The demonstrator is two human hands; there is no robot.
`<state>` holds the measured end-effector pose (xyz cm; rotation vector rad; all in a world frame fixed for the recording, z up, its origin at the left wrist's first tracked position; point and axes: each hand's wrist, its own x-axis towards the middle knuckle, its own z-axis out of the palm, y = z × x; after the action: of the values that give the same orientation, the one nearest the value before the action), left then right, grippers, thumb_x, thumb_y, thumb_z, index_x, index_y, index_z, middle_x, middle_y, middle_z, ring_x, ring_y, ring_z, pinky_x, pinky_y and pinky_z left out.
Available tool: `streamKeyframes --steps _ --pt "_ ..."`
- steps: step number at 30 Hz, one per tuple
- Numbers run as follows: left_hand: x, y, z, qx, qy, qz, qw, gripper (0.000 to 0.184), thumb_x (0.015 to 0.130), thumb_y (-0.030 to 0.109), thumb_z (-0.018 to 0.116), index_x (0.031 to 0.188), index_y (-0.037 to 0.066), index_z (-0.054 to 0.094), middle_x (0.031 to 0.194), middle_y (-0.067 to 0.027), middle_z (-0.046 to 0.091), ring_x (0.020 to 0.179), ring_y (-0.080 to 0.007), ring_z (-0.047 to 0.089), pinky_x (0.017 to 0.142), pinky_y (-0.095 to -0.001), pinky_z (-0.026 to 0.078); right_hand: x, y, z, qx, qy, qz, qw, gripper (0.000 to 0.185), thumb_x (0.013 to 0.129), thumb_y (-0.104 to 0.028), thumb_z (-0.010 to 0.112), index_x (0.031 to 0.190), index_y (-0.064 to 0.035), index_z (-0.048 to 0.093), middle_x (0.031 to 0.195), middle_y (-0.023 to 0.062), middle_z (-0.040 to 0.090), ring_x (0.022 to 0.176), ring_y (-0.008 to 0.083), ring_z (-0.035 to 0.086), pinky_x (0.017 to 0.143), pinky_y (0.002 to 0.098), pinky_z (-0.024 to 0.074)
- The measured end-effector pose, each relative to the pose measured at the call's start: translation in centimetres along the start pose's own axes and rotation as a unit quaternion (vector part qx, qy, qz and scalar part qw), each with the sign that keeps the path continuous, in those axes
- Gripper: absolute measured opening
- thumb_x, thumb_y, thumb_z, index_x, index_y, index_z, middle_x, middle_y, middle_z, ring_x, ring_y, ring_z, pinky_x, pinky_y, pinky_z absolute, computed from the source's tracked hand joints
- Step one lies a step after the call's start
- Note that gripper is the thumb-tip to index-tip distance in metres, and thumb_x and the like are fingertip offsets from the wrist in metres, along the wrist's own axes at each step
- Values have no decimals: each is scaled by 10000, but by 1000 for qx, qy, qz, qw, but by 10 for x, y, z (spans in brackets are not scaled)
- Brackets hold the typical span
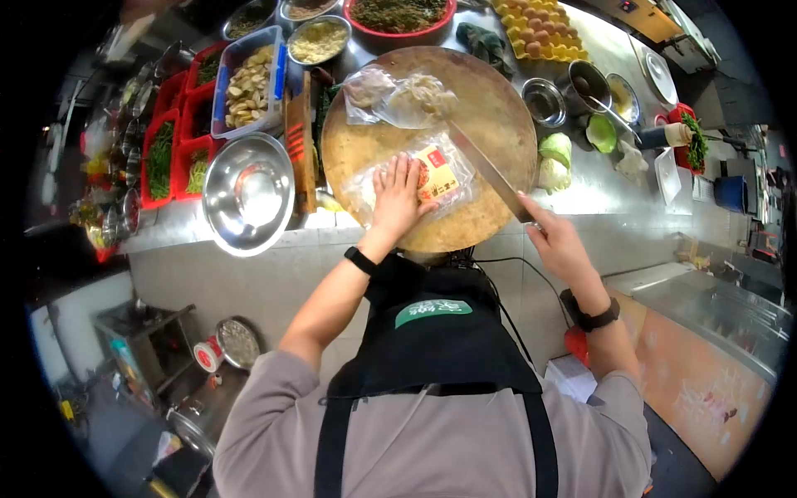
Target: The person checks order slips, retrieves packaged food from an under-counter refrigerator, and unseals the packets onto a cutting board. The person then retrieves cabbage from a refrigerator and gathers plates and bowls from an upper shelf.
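A round wooden chopping board (498, 108) bears a clear plastic package (442, 170) with a yellow and red label. My left hand (397, 199) lies on the package with its fingers stretched out. My right hand (558, 243) is closed round the handle of a knife (490, 170), whose blade points up and left across the board, its tip near the package's upper right. Beyond the package, two plastic bags (403, 95) with pale contents lie on the board.
An empty steel bowl (248, 193) sits left of the board, near a tub of pale slices (250, 85) and red baskets (159, 159). To the right are cabbage pieces (554, 163), a steel bowl (544, 102) and a pot (584, 85). An egg tray (538, 33) stands behind.
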<state>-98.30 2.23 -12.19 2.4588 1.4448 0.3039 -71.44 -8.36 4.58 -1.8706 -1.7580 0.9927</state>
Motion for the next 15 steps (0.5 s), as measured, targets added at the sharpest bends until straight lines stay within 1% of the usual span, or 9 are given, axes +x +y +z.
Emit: streamKeyframes --steps 2,4,6,8,9,11,12,14,15 --pt "-1 1 -1 0 -2 -1 1000 921 733 550 682 1425 64 318 1492 -191 277 1396 -349 233 1108 -574 127 1 -6 9 -14 -15 -26 999 545 885 -74 523 1407 -192 421 982 228 617 882 412 588 773 441 467" --pt "-1 1 -1 1 -4 -3 1000 916 733 557 676 1420 60 329 1491 -191 281 1394 -351 235 1105 -574 130 2 -13 13 -28 -20 -15 999 551 882 -70 519 1409 -194 419 964 237 616 867 410 590 766 445 466" --pt "-1 1 -2 10 8 -1 1000 901 751 580 642 1415 50 342 1490 -193 284 1395 -355 233 1106 -576 123 5 -20 18 -41 -24 -2 999 557 878 -65 515 1411 -196 417 946 246 614 852 408 592 760 449 466" --pt "-3 1 1 15 18 4 1000 900 760 594 623 1416 46 343 1488 -195 290 1393 -354 237 1104 -581 123 13 -25 22 -55 -29 -23 998 578 863 -57 499 1417 -193 406 864 268 609 787 409 599 727 464 467" --pt "-3 1 2 23 25 6 999 899 769 609 604 1417 42 344 1486 -197 295 1391 -354 242 1102 -586 122 19 -26 25 -57 -25 -20 998 578 863 -57 499 1417 -193 406 864 268 609 787 409 599 727 464 467" --pt "-2 2 3 29 26 7 999 897 776 615 593 1418 40 343 1485 -197 299 1390 -353 246 1100 -589 123 34 -31 28 -95 -75 16 993 580 873 -51 479 1428 -192 383 971 264 627 845 413 613 786 423 485" --pt "-2 2 3 36 25 1 999 895 784 621 581 1420 39 342 1484 -197 304 1389 -352 250 1098 -592 124 40 -39 28 -95 -71 20 993 580 873 -51 479 1428 -192 383 971 264 627 845 413 613 786 423 485" --pt "-2 5 1 34 22 -3 999 892 788 625 575 1419 38 344 1482 -196 308 1386 -352 255 1095 -598 126 47 -56 23 -178 -111 25 977 602 867 -69 453 1443 -214 354 836 274 619 730 409 615 718 455 490" --pt "-1 6 1 33 20 -12 999 889 791 628 569 1417 38 347 1481 -195 312 1384 -352 260 1092 -605 129 51 -54 22 -177 -107 29 978 602 867 -69 453 1443 -214 354 836 274 619 730 409 615 718 455 490"
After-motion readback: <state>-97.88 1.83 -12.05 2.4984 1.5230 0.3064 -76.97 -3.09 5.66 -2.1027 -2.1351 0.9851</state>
